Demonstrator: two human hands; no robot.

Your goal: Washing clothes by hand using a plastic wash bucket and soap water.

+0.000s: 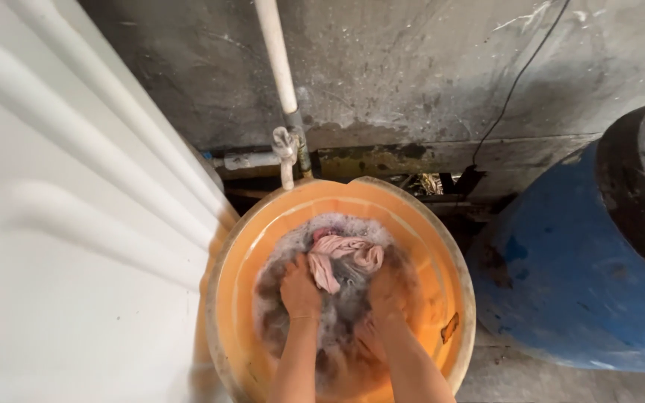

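From the head view, looking straight down, both bare arms reach into an orange tub that stands on the floor between a big white tank and a blue barrel. The tub holds grey, soapy water with foam around the edges.

The left hand is pressed down on the wet laundry, its fingers curled into the dark, soaked cloth under the suds; its grip looks closed on that cloth, though the foam hides the fingertips. The right hand sits just beside it, also bunched down into the wash; how tight its grip is I cannot tell, because water and blur cover the fingers.

Between the two hands, and a little beyond them toward the wall, a pink cloth rises out of the water in twisted folds. It touches the left hand at the thumb side and lies close against the right hand.

Behind the tub a white pipe runs down the stained concrete wall to a tap wrapped in rag, which hangs just over the tub's far rim. A thin black wire trails down the wall to the right. The barrel has a dark open mouth at the upper right edge.
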